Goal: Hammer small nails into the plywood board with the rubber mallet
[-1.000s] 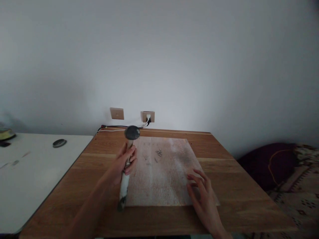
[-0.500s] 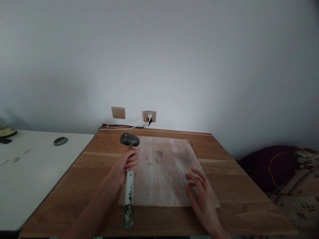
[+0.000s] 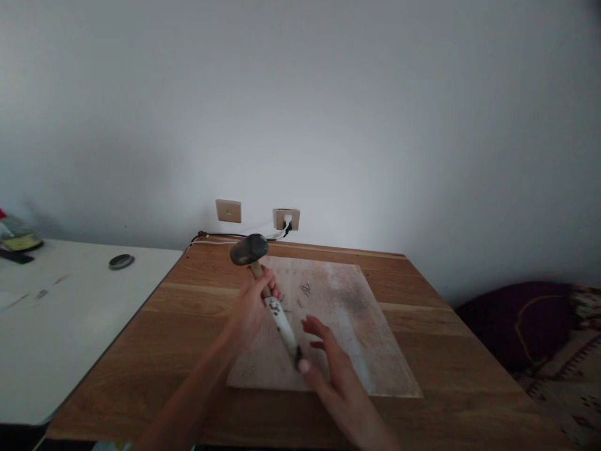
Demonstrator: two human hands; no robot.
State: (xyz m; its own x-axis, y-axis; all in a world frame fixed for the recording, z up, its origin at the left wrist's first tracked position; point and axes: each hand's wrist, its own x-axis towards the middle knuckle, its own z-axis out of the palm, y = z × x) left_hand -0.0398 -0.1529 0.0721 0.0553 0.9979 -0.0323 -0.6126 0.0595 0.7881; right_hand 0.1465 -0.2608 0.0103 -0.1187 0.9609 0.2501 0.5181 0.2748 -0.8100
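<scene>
A mallet (image 3: 284,329) with a black head and a paint-spattered white handle is tilted above the board. My left hand (image 3: 256,300) is closed around its handle just below the head. Near the handle's lower end is my right hand (image 3: 335,376), its fingers spread and the thumb close to the handle tip; whether it touches I cannot tell. Beneath both hands lies a worn, flat wooden board (image 3: 370,338). Several small nails (image 3: 306,288) rest in a loose group on the board, beyond my right hand.
The board lies on a wooden table (image 3: 451,357) against the wall. A plugged socket (image 3: 286,219) with cables is at the back. On the left, a white table (image 3: 84,332) carries a dark round lid (image 3: 121,261) and a bottle (image 3: 19,237). Purple cushion (image 3: 516,319) at right.
My left hand has tilted the mallet so its handle end points right, toward my right hand. My right hand has moved left from the board's right side to the handle end.
</scene>
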